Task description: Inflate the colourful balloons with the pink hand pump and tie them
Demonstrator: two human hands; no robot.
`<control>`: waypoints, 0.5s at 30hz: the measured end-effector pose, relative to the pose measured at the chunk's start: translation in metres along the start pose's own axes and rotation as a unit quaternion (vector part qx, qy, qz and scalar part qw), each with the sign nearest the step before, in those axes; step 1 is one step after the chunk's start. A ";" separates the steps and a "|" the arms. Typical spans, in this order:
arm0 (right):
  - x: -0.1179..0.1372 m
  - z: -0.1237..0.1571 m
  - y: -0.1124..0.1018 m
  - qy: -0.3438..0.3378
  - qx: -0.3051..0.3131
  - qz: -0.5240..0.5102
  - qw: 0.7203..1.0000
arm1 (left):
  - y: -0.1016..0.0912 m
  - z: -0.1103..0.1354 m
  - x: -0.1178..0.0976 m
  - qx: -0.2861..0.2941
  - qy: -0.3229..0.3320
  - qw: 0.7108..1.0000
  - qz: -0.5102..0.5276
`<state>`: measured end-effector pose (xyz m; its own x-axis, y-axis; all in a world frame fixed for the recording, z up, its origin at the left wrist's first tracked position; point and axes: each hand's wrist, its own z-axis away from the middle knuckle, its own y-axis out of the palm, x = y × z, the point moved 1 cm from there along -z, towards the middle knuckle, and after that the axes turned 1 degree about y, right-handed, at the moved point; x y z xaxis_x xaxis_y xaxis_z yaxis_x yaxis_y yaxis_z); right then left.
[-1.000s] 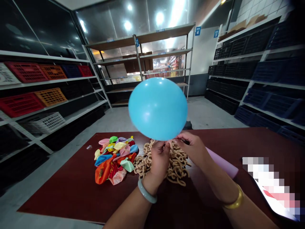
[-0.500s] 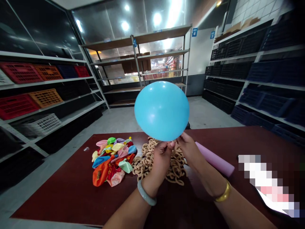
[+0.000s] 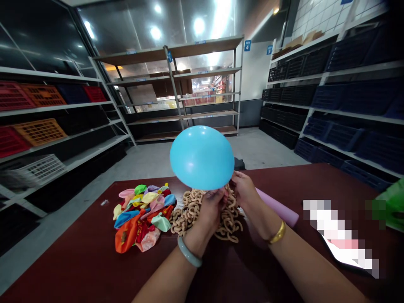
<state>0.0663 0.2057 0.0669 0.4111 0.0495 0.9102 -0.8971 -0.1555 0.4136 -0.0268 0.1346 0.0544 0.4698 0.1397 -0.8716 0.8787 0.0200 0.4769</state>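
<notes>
An inflated light blue balloon [image 3: 202, 158] floats above the dark red table [image 3: 78, 269], held at its neck by both my hands. My left hand [image 3: 211, 210] is closed round the neck from below, a grey-green bangle on its wrist. My right hand [image 3: 243, 191] pinches the same neck from the right, a gold bangle on its wrist. Under the hands lies a heap of tan ring-shaped clips [image 3: 189, 212]. A pile of flat balloons in many colours [image 3: 142, 214] lies to the left of it.
A pink roll [image 3: 279, 209] lies right of my right hand. A blurred flat object [image 3: 341, 237] and something green [image 3: 391, 206] sit at the table's right. Shelving with coloured and dark crates lines both walls, with open grey floor [image 3: 151, 160] beyond the table.
The balloon has dropped a little lower and shifted left in view, and the view has swung right. Both hands stay on its neck.
</notes>
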 end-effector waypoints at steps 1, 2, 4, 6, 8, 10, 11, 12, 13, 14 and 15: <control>-0.001 0.000 0.000 -0.002 0.001 -0.002 1.000 | -0.001 -0.001 -0.003 0.006 -0.001 1.000 0.021; -0.002 0.002 0.001 -0.005 0.003 -0.002 1.000 | -0.003 -0.003 -0.005 0.012 0.000 0.999 0.037; -0.004 0.004 0.001 -0.010 0.010 0.006 1.000 | -0.005 -0.005 -0.009 0.017 0.003 0.998 0.061; -0.005 0.006 0.001 -0.016 0.017 0.019 1.000 | -0.005 -0.005 -0.012 0.013 0.004 0.997 0.073; -0.005 0.004 0.000 -0.024 0.017 0.032 0.999 | -0.004 -0.004 -0.012 0.006 -0.004 0.997 0.083; -0.003 -0.001 -0.002 -0.031 0.009 0.047 0.998 | -0.002 -0.002 -0.011 0.013 -0.029 0.995 0.094; -0.002 -0.004 -0.003 -0.033 0.006 0.054 0.998 | -0.002 -0.002 -0.010 0.019 -0.042 0.994 0.102; -0.001 -0.006 -0.003 -0.034 0.004 0.061 0.998 | -0.002 -0.002 -0.009 0.026 -0.053 0.992 0.111; 0.000 -0.008 -0.003 -0.035 0.005 0.070 0.997 | -0.002 -0.002 -0.009 0.032 -0.058 0.991 0.118; 0.001 -0.008 -0.003 -0.034 0.008 0.079 0.996 | -0.003 -0.003 -0.009 0.035 -0.056 0.991 0.119; 0.002 -0.007 -0.002 -0.034 0.015 0.090 0.995 | -0.005 -0.004 -0.010 0.032 -0.049 0.991 0.117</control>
<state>0.0676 0.2127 0.0684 0.2547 -0.0479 0.9658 -0.9525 -0.1847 0.2421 -0.0362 0.1376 0.0610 0.6639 0.0365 -0.7469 0.7474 -0.0658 0.6611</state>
